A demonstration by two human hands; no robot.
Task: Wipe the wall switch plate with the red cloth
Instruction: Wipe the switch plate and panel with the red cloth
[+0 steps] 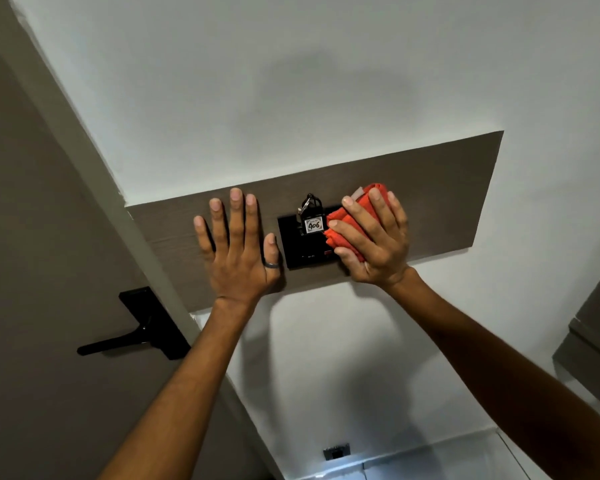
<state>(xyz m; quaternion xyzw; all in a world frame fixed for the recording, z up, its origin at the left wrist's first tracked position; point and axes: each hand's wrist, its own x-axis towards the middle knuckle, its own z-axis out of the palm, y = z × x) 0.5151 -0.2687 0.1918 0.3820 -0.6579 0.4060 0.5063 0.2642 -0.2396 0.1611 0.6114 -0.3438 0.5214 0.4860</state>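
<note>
The black switch plate (297, 242) is set in a brown wood-grain panel (447, 188) on the white wall. A key tag marked 406 (313, 224) hangs from a ring in its top slot. My right hand (374, 237) grips the folded red cloth (343, 225) and presses it against the plate's right part, covering that side. My left hand (238, 244) lies flat on the panel just left of the plate, fingers spread, a dark ring on the thumb, holding nothing.
A brown door with a black lever handle (136, 334) stands to the left. Low on the white wall is a small socket (336, 452). A grey cabinet edge (596, 327) shows at the right.
</note>
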